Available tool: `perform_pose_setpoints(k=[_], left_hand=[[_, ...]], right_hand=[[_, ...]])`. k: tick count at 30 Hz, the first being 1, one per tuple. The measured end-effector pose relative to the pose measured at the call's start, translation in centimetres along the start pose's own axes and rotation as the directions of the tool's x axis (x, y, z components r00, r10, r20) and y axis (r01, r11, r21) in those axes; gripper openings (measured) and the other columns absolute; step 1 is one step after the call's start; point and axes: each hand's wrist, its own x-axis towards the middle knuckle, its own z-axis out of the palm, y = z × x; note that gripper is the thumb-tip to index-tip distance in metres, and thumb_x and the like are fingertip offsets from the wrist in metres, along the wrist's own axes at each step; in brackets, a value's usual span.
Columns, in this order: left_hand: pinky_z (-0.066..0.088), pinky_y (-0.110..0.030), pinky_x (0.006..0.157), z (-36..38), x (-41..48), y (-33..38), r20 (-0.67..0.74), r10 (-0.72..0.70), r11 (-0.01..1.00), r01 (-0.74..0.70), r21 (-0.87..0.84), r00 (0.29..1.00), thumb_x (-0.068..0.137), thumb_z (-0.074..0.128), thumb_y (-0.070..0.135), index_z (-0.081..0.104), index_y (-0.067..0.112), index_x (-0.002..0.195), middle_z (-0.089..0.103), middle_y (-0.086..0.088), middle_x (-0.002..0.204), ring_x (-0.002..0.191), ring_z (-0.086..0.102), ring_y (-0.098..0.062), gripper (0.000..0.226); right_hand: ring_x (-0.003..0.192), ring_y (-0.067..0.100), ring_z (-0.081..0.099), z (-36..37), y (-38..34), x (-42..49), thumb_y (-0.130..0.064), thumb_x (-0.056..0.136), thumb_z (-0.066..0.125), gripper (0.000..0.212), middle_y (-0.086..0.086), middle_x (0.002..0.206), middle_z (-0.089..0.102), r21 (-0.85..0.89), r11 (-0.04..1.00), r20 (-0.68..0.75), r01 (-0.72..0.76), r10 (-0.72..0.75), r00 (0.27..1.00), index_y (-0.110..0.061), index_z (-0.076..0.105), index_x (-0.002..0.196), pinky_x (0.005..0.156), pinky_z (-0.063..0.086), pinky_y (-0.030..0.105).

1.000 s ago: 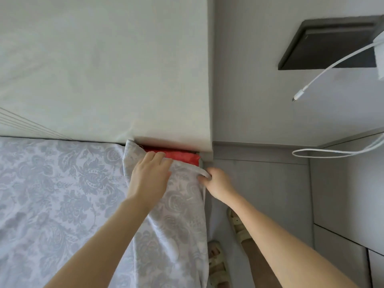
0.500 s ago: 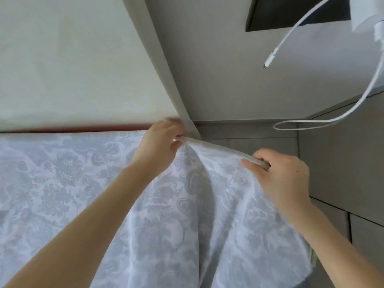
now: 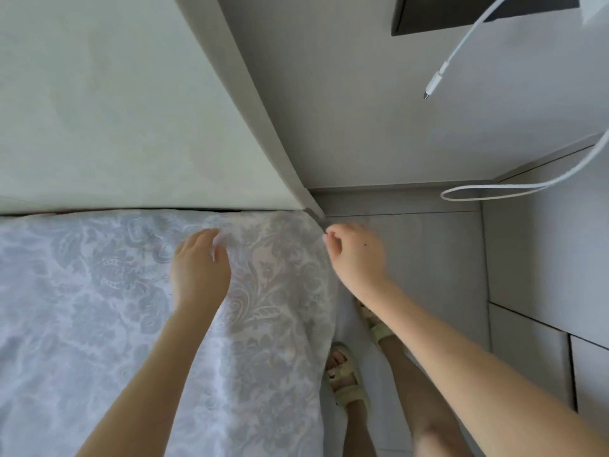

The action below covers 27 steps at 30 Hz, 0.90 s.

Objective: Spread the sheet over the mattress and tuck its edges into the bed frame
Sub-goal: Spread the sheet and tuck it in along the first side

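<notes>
The pale floral sheet (image 3: 99, 308) lies over the mattress right up to the cream headboard (image 3: 115, 110) and drapes over the bed's right side. My left hand (image 3: 201, 265) rests palm down on the sheet near the head corner, fingers relaxed. My right hand (image 3: 356, 255) is just off the bed's right edge, with curled fingertips pinching the sheet's edge at the corner by the headboard. The mattress itself is hidden under the sheet.
A narrow grey floor strip (image 3: 428, 258) runs between the bed and a grey cabinet (image 3: 543, 258). My sandalled feet (image 3: 346, 384) stand there. A white charging cable (image 3: 438, 77) dangles from a dark shelf (image 3: 478, 14), and its loop (image 3: 494, 192) hangs lower.
The sheet corner, held up between both hands before, now lies down over the mattress corner and covers the red strip. My left hand has flattened onto the sheet; my right hand moved in to the corner.
</notes>
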Motion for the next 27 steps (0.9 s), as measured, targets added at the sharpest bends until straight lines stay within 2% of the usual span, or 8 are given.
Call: perform_pose_setpoints(k=[4,8,10,13,15,19,23,27], left_hand=[[0.025,-0.039,0.108,2.7,3.0,0.1,0.191,0.005,0.978,-0.045,0.205,0.982,0.098,0.034,0.028,0.042,0.024,0.139,0.040,0.001,0.148,0.136,0.032,-0.026,0.041],[0.023,-0.043,0.105,3.9,5.5,1.2,0.305,-0.085,0.955,-0.010,0.297,0.949,0.096,0.028,0.033,0.048,0.031,0.132,0.044,-0.001,0.142,0.134,0.032,-0.023,0.042],[0.030,-0.041,0.099,2.9,5.5,1.3,0.275,-0.072,0.976,0.011,0.217,0.959,0.095,0.032,0.028,0.055,0.024,0.126,0.050,-0.004,0.136,0.127,0.041,-0.025,0.039],[0.039,-0.036,0.085,0.9,1.4,0.7,-0.018,-0.035,0.999,0.034,-0.024,0.999,0.094,0.044,0.021,0.063,0.011,0.115,0.059,-0.008,0.123,0.112,0.050,-0.030,0.029],[0.036,-0.031,0.071,0.4,-3.8,0.0,-0.123,-0.043,0.998,0.036,-0.056,0.992,0.093,0.051,0.023,0.065,0.009,0.099,0.062,-0.008,0.102,0.096,0.053,-0.028,0.021],[0.034,-0.030,0.062,1.6,-14.6,-3.0,0.096,-0.155,0.986,0.160,-0.053,0.983,0.090,0.056,0.032,0.056,0.014,0.079,0.050,0.002,0.081,0.080,0.054,-0.025,0.021],[0.035,-0.030,0.062,4.2,-23.5,-6.8,0.334,-0.221,0.973,0.184,0.140,0.916,0.087,0.055,0.045,0.056,0.011,0.093,0.051,-0.003,0.088,0.088,0.054,-0.030,0.034],[0.042,-0.027,0.064,6.7,-30.3,-9.2,0.434,-0.130,0.969,0.021,0.248,0.892,0.085,0.053,0.053,0.054,0.014,0.109,0.052,-0.005,0.105,0.100,0.051,-0.025,0.046]], right_hand=[[0.115,0.025,0.053,2.8,-3.5,2.0,-0.037,0.099,0.037,0.040,0.002,0.126,0.060,0.097,0.993,0.209,0.067,-0.086,0.974,-0.017,0.052,0.130,0.091,0.041,0.035],[0.115,0.030,0.054,4.7,-4.1,3.7,-0.057,0.096,0.025,0.062,0.009,0.130,0.056,0.047,0.998,0.577,-0.040,0.006,0.817,-0.022,0.022,0.148,0.084,0.043,0.038],[0.112,0.029,0.056,4.4,-3.3,3.5,-0.056,0.097,0.023,0.058,0.008,0.123,0.059,0.044,0.996,0.546,-0.072,0.036,0.837,-0.019,0.037,0.139,0.081,0.043,0.035],[0.094,0.026,0.062,3.4,-1.4,-0.1,-0.043,0.099,0.032,0.038,0.003,0.097,0.066,0.174,0.970,0.278,-0.170,0.117,0.953,-0.015,0.058,0.103,0.067,0.036,0.030],[0.091,0.025,0.063,3.5,0.7,-4.4,-0.040,0.098,0.036,0.037,0.004,0.097,0.068,0.190,0.947,0.303,-0.259,0.195,0.933,-0.013,0.061,0.102,0.069,0.041,0.031],[0.112,0.025,0.057,6.6,3.7,-14.9,-0.045,0.098,0.038,0.049,0.007,0.124,0.060,0.062,0.861,0.712,-0.505,0.316,0.627,-0.011,0.048,0.132,0.093,0.047,0.038],[0.132,0.026,0.040,11.2,2.9,-23.8,-0.044,0.096,0.046,0.061,0.006,0.147,0.039,0.141,0.575,0.851,-0.806,0.346,0.396,-0.011,0.031,0.145,0.107,0.034,0.033],[0.106,0.026,0.059,14.7,1.1,-29.0,-0.029,0.095,0.054,0.029,0.009,0.116,0.064,0.345,0.361,0.834,-0.866,0.306,0.460,-0.010,0.061,0.116,0.085,0.045,0.033]])
